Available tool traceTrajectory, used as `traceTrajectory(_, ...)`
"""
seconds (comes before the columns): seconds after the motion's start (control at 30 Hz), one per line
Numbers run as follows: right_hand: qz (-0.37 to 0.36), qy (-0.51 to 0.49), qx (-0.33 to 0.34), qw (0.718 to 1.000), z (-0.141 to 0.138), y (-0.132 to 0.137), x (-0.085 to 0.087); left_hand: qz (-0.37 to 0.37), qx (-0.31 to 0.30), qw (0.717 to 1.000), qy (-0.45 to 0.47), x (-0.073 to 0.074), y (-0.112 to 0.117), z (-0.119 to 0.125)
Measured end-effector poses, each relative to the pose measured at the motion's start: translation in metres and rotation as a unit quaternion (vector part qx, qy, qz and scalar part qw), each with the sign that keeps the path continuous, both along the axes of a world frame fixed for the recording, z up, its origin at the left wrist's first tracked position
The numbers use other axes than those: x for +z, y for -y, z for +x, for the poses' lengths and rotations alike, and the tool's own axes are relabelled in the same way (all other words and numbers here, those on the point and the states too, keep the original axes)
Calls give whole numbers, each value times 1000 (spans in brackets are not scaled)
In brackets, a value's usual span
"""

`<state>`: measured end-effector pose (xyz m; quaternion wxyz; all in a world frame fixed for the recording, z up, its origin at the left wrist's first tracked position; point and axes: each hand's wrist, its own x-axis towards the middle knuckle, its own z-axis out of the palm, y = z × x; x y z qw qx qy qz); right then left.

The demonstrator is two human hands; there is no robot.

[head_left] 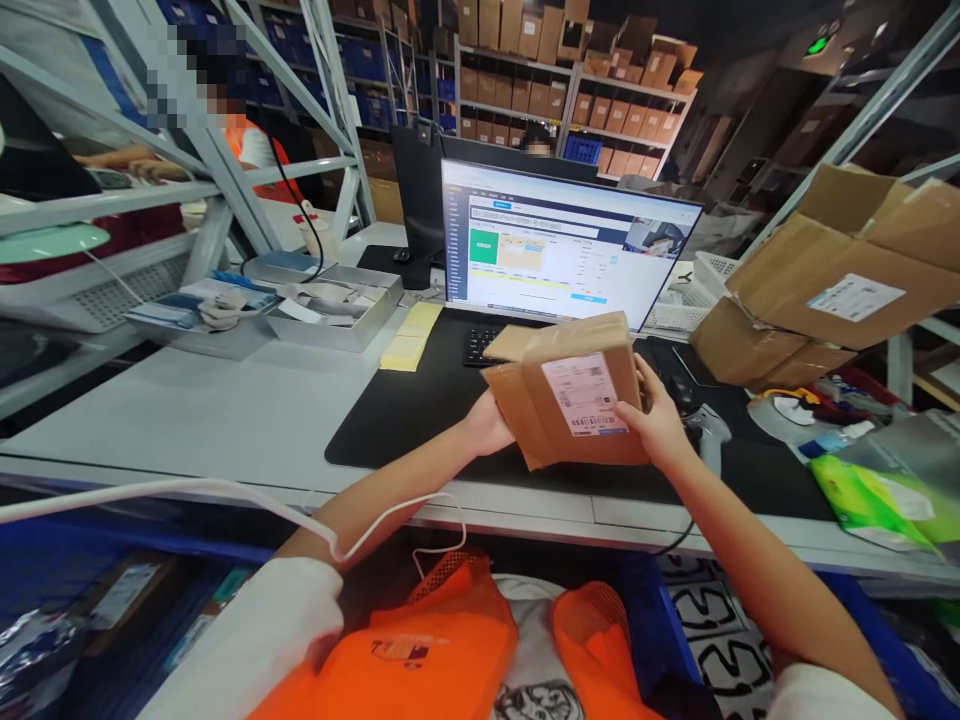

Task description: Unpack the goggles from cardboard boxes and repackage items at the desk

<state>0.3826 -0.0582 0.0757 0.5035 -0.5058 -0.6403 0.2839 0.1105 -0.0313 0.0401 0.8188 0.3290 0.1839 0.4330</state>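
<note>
A brown cardboard box (536,385) with its flaps folded out is held up between my two hands, above the black desk mat (420,410). My left hand (491,422) grips its left side near the open flaps, the fingers partly hidden behind the cardboard. On the right end my right hand (654,415) is closed, thumb on the front face by the white shipping label (583,395). Behind the box a black keyboard (478,347) shows in part. A grey handheld scanner (712,435) lies just right of my right hand.
A lit monitor (540,240) stands at the back. Yellow paper slips (411,337) and grey open trays (337,305) sit to the left. Stacked cardboard boxes (847,280) and a green packet (870,500) are at right. A white cable (225,490) crosses my left arm. Another person (262,150) works at far left.
</note>
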Motion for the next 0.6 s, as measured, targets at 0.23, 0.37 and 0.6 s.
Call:
traceTrajectory(0.23,19,243,13,970,-7,-20,65,-52,-95,994,6,-27,-14,0)
traceTrajectory(0.37,0,351,26,936,-12,-28,86,-50,-75,996,-17,-37,-20,-6)
traceTrajectory(0.6,11,474,38,879,-23,-29,115,-95,-66,993,-2,-61,-31,-5)
